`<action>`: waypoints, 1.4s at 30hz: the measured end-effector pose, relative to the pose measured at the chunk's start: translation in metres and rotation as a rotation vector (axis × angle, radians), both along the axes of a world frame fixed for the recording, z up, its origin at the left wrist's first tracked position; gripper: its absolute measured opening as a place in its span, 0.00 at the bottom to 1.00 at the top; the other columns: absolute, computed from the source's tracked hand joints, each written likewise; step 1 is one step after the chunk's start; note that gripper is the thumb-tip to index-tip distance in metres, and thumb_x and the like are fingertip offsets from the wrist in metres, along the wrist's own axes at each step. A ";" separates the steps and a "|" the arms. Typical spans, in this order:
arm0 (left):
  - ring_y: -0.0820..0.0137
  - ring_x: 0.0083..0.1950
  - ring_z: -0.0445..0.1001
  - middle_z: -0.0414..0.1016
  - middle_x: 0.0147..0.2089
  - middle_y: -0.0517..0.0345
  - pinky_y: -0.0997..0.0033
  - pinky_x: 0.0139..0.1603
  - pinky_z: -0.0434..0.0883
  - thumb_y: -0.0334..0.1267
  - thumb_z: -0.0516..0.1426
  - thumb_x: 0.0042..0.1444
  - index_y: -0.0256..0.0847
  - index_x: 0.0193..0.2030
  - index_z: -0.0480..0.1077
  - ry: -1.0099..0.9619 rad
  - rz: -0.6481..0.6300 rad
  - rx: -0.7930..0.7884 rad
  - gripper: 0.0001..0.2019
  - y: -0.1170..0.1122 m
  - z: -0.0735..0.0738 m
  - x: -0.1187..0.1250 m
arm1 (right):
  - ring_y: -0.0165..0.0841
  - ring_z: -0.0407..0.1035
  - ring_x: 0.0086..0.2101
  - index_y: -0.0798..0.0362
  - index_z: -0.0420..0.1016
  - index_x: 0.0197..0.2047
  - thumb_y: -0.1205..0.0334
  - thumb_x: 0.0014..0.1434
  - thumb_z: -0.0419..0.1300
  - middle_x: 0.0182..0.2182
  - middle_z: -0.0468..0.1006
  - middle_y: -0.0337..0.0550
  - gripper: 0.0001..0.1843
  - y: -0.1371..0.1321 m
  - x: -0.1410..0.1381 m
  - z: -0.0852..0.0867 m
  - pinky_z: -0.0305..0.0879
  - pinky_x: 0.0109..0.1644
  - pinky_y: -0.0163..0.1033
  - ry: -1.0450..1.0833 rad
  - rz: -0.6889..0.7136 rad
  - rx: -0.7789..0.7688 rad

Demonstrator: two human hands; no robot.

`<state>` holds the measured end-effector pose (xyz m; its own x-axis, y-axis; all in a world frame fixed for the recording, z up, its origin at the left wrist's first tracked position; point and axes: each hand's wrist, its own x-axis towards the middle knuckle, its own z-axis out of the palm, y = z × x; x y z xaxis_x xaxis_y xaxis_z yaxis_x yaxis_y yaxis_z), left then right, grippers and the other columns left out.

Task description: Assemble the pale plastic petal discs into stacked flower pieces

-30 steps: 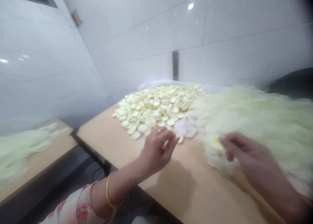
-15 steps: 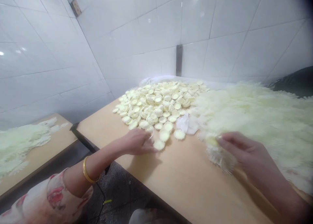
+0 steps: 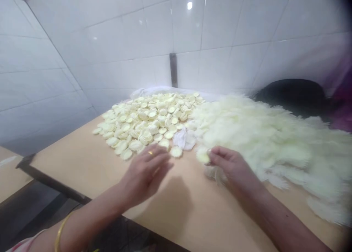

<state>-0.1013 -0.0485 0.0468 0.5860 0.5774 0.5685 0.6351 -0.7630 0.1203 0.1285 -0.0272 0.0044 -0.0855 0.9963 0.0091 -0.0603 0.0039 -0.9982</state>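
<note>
The table fills my view, a broad heap of frilly pale pieces on its right, a smaller mound of round cups on its left. My left hand is before the mound; I can't tell whether it grips anything. My right hand pinches one pale disc beside the heap.

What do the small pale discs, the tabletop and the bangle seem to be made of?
Small pale discs: perhaps thin paper, matt, given the finely pleated rims; plastic is possible.
Tabletop: likely laminate or wooden board, smooth, from its even tan surface.
Bangle: probably smooth metal; its colour is golden and its thin curve looks rigid.
</note>
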 end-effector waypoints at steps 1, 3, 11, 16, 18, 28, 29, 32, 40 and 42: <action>0.66 0.45 0.68 0.73 0.39 0.48 0.64 0.48 0.66 0.29 0.51 0.54 0.35 0.41 0.67 -0.023 -0.058 0.008 0.08 0.000 -0.003 0.016 | 0.29 0.64 0.27 0.54 0.72 0.24 0.51 0.46 0.63 0.22 0.70 0.38 0.14 0.001 -0.001 0.000 0.60 0.31 0.34 0.018 0.019 -0.003; 0.64 0.50 0.66 0.70 0.46 0.44 0.63 0.50 0.66 0.28 0.51 0.54 0.34 0.44 0.66 -0.021 -0.157 -0.003 0.10 0.001 -0.013 0.046 | 0.28 0.63 0.27 0.55 0.72 0.23 0.52 0.46 0.64 0.21 0.69 0.37 0.13 0.002 -0.001 0.000 0.60 0.33 0.34 0.073 0.070 0.002; 0.67 0.40 0.68 0.68 0.41 0.47 0.65 0.39 0.69 0.35 0.48 0.57 0.37 0.44 0.67 -0.412 -0.054 -0.400 0.12 0.034 -0.032 0.091 | 0.26 0.60 0.26 0.53 0.68 0.23 0.55 0.49 0.62 0.21 0.65 0.34 0.12 0.006 0.008 0.003 0.60 0.33 0.33 0.254 0.076 0.047; 0.72 0.29 0.69 0.67 0.26 0.58 0.71 0.30 0.68 0.42 0.54 0.52 0.36 0.34 0.67 -0.607 -0.100 -1.045 0.11 0.055 -0.021 0.106 | 0.27 0.62 0.26 0.53 0.68 0.24 0.54 0.51 0.59 0.21 0.68 0.35 0.12 0.006 0.014 0.012 0.60 0.32 0.34 0.018 -0.040 0.192; 0.76 0.24 0.65 0.63 0.21 0.62 0.74 0.27 0.65 0.42 0.55 0.50 0.36 0.28 0.65 -0.686 -0.075 -1.030 0.09 0.060 -0.025 0.112 | 0.27 0.63 0.27 0.53 0.68 0.26 0.53 0.50 0.60 0.22 0.68 0.35 0.12 0.007 0.015 0.012 0.60 0.33 0.34 0.019 -0.051 0.204; 0.78 0.17 0.60 0.57 0.16 0.67 0.78 0.19 0.55 0.46 0.60 0.44 0.38 0.21 0.60 -0.821 -0.032 -1.059 0.16 0.064 -0.045 0.117 | 0.26 0.61 0.22 0.53 0.65 0.23 0.50 0.43 0.65 0.18 0.67 0.33 0.17 0.015 0.010 -0.003 0.57 0.26 0.32 0.199 -0.082 0.046; 0.78 0.18 0.61 0.59 0.16 0.66 0.78 0.19 0.56 0.47 0.60 0.43 0.37 0.21 0.60 -0.834 -0.066 -1.108 0.16 0.064 -0.045 0.116 | 0.25 0.60 0.20 0.53 0.64 0.22 0.49 0.43 0.65 0.17 0.66 0.32 0.18 0.014 0.009 -0.003 0.57 0.25 0.32 0.214 -0.070 0.035; 0.76 0.21 0.66 0.64 0.20 0.63 0.77 0.22 0.60 0.46 0.60 0.44 0.36 0.24 0.63 -0.895 -0.193 -1.275 0.15 0.065 -0.045 0.112 | 0.26 0.60 0.18 0.52 0.62 0.21 0.47 0.46 0.63 0.16 0.65 0.32 0.19 0.012 0.005 0.001 0.58 0.24 0.34 0.238 -0.037 0.002; 0.75 0.20 0.66 0.65 0.18 0.61 0.75 0.24 0.63 0.45 0.56 0.50 0.38 0.22 0.59 -0.886 -0.202 -1.274 0.14 0.066 -0.049 0.110 | 0.27 0.59 0.18 0.52 0.60 0.19 0.43 0.50 0.57 0.13 0.63 0.34 0.22 0.015 0.007 -0.006 0.56 0.23 0.34 0.152 -0.120 -0.026; 0.77 0.19 0.64 0.64 0.17 0.63 0.76 0.22 0.61 0.45 0.56 0.50 0.38 0.21 0.58 -0.897 -0.155 -1.229 0.15 0.067 -0.051 0.111 | 0.27 0.59 0.19 0.52 0.60 0.20 0.43 0.47 0.61 0.15 0.64 0.33 0.22 0.017 0.008 -0.010 0.56 0.24 0.34 0.168 -0.106 -0.048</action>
<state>0.0096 0.0182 -0.0041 0.4180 0.9084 -0.0122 -0.0635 0.0426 0.9971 0.1366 -0.0103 -0.0059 0.0184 0.9993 -0.0331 -0.2281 -0.0280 -0.9732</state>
